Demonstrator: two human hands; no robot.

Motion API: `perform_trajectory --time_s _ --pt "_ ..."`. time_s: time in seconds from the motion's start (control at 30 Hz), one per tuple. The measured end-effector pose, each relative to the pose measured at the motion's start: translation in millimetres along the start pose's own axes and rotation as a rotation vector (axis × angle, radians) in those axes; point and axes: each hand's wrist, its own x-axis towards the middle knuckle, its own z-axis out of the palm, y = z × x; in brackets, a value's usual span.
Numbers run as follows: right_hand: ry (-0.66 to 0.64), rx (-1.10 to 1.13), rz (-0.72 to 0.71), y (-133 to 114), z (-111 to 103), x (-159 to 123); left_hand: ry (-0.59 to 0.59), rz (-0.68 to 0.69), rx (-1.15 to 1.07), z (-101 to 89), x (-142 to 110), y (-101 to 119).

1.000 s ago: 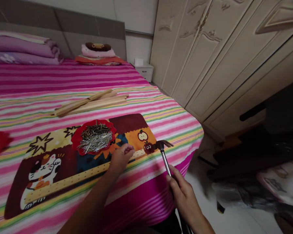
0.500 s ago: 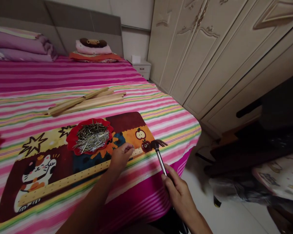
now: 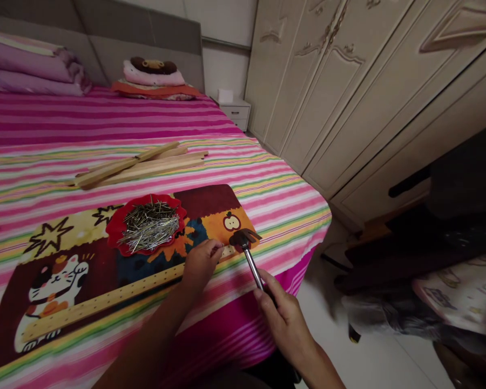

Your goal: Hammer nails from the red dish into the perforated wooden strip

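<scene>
A long wooden strip (image 3: 117,294) with a row of small holes lies across a colourful cartoon mat (image 3: 76,237) on the striped bed. My left hand (image 3: 200,263) rests on the strip near its right end, fingertips pinched together as if on a nail; the nail itself is too small to see. My right hand (image 3: 285,319) grips the metal shaft of a claw hammer (image 3: 246,243), whose dark head hovers just right of my left fingertips. A red dish (image 3: 146,225) heaped with several thin nails sits behind the strip.
Several plain wooden slats (image 3: 140,166) lie farther back on the bed (image 3: 267,189). Folded bedding and a plush toy (image 3: 154,73) sit by the headboard. A cream wardrobe (image 3: 348,92) fills the right side, with dark clutter (image 3: 409,259) on the floor.
My right hand has brought the hammer leftward, its head now close beside my left fingertips. My left hand has stayed on the strip. The view has drifted slightly.
</scene>
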Motion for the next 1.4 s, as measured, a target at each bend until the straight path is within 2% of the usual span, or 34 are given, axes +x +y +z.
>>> perform_trajectory --time_s 0.2,0.37,0.57,0.63,0.7,0.8,0.87,0.97,1.07,1.23,1.4 --pt "-0.024 -0.094 -0.083 -8.8 6.4 10.6 -0.004 0.034 0.035 -0.2 -0.4 0.0" --pt "-0.121 -0.128 -0.034 -10.2 7.0 13.2 -0.004 0.001 0.049 0.0 1.2 -2.4" --pt "0.026 -0.065 -0.067 -11.2 4.8 6.5 0.025 0.024 0.043 0.2 -1.6 -2.2" --pt "0.055 -0.044 -0.061 -6.6 2.8 4.2 0.051 0.029 0.064 -8.0 -2.3 -3.1" --pt "0.045 -0.020 -0.040 0.5 0.3 2.1 0.101 0.025 0.101 -25.1 -2.8 -5.4" --pt "0.045 -0.017 -0.006 11.2 -3.7 -1.2 0.230 -0.030 0.185 -63.7 -2.5 -11.4" --pt "0.075 -0.024 0.007 15.8 -5.3 -2.8 0.299 -0.112 0.324 -89.4 -0.8 -16.8" --pt "0.101 -0.021 0.010 17.5 -5.1 -3.5 0.235 -0.221 0.550 -113.5 3.5 -24.7" --pt "0.092 -0.005 0.004 15.7 -3.0 -3.2 0.166 -0.241 0.633 -118.6 8.6 -29.9" --pt "0.079 0.011 0.009 13.1 -0.1 -4.5 0.170 -0.223 0.600 -117.6 15.4 -33.6" --pt "0.101 -0.010 0.022 15.0 0.5 -6.8 0.180 -0.204 0.490 -128.4 13.4 -31.7"
